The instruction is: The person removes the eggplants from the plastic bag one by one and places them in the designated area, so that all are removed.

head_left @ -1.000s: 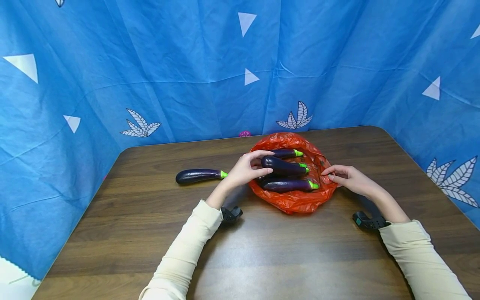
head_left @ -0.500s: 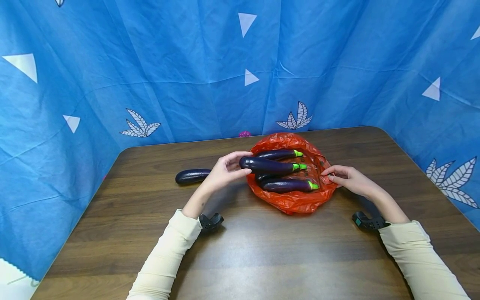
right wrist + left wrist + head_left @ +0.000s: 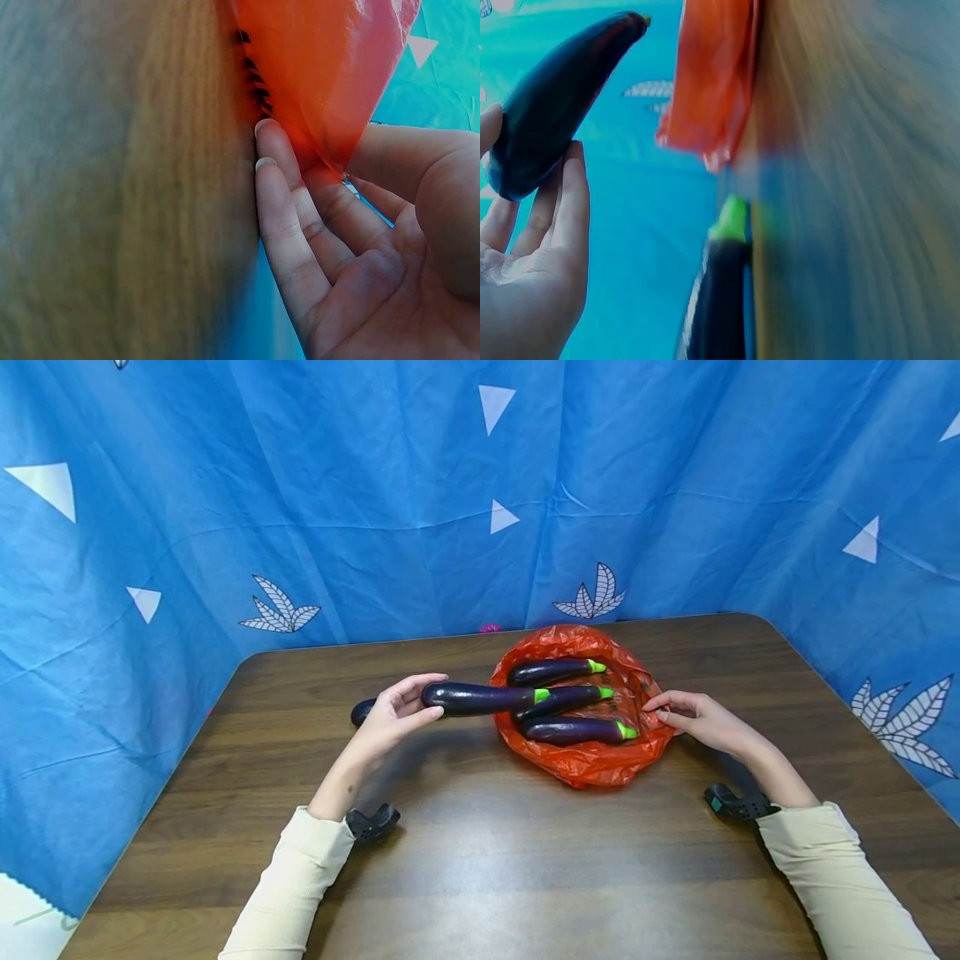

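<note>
Across mid-frame, the left hand curled round an eggplant while the right hand pinched a red bag.

Dark-brown wood-grain table w/ rounded upper corners, filling most of lower half of frame; pale glare patch at btm ctr. Directly on it, rt. of ctr: round, crinkled, open-mouthed red plastic bag. Left of ctr: glossy dark-purple eggplant, mostly hidden in head view; its bright-green stem end shows nr. btm ctr of left-wrist view.
</note>
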A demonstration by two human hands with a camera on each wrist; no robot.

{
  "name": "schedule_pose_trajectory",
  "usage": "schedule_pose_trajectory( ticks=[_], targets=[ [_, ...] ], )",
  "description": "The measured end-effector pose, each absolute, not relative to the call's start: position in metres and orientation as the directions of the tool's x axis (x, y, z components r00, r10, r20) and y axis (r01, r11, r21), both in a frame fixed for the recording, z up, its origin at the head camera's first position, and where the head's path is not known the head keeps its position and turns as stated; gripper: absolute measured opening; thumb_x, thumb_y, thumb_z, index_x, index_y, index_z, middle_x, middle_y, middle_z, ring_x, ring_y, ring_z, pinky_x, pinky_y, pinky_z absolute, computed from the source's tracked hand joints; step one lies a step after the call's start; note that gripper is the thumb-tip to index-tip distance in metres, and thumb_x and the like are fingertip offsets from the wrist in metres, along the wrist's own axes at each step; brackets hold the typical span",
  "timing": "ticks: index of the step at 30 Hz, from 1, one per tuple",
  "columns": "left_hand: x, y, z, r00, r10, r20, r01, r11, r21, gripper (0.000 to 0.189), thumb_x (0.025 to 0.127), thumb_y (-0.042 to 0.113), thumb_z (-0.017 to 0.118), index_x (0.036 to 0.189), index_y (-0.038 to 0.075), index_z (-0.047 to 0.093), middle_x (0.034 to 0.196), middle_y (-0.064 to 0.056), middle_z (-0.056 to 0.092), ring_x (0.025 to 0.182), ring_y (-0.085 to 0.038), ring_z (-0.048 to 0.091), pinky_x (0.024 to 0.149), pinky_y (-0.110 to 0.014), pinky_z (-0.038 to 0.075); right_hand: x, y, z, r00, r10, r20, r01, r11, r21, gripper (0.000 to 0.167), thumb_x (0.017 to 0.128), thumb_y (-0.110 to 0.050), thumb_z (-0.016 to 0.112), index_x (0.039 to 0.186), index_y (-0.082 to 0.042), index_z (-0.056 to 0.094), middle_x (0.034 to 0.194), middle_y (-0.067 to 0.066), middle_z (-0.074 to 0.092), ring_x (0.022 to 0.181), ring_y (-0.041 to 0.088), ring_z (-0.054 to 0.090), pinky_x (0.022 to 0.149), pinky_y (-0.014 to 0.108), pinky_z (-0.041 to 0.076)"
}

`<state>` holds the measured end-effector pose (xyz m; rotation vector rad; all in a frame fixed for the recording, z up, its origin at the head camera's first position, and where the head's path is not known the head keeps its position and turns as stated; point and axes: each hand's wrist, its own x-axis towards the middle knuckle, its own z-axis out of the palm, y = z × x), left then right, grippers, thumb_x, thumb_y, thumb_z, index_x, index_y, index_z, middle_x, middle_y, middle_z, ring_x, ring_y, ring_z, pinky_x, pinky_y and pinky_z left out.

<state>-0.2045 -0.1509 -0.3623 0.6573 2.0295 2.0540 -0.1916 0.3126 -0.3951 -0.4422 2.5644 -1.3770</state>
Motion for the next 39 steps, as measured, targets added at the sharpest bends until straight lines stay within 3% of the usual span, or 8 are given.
schedule_pose_trajectory(
  ticks=[17,27,39],
  targets=[
    [-0.184,-0.230,-0.381,-0.934,0.342,0.107,0.096,-0.051,0.994,0.041,0.091,0.000,0.059,0.131,0.003,0.051,0.131,-0.011,0.049,0.115,-0.021,0.051,0.089,-0.028,0.044,-0.192,0.314,-0.397,-0.937,-0.346,-0.054,-0.150,0.536,-0.831,0.027,0.098,-0.007,0.048,0.120,0.006,0.054,0.116,0.024,0.054,0.088,0.018,0.054,0.071,0.029,0.050],
    [-0.181,-0.254,-0.391,-0.943,0.325,0.072,0.106,0.090,0.990,0.042,0.090,0.002,0.061,0.130,0.000,0.049,0.131,-0.008,0.047,0.110,-0.015,0.055,0.084,-0.025,0.047,-0.191,0.312,-0.396,-0.934,-0.355,-0.040,-0.165,0.528,-0.833,0.027,0.098,-0.011,0.049,0.118,0.005,0.056,0.114,0.022,0.055,0.087,0.018,0.055,0.070,0.029,0.050],
    [-0.183,-0.264,-0.395,-0.946,0.325,0.017,0.090,0.213,0.973,0.048,0.090,0.009,0.064,0.133,0.000,0.046,0.134,-0.016,0.042,0.109,-0.015,0.056,0.084,-0.024,0.047,-0.193,0.313,-0.399,-0.935,-0.351,-0.049,-0.156,0.531,-0.833,0.026,0.098,-0.011,0.049,0.119,0.005,0.056,0.114,0.022,0.055,0.087,0.018,0.055,0.072,0.029,0.050]
  ],
)
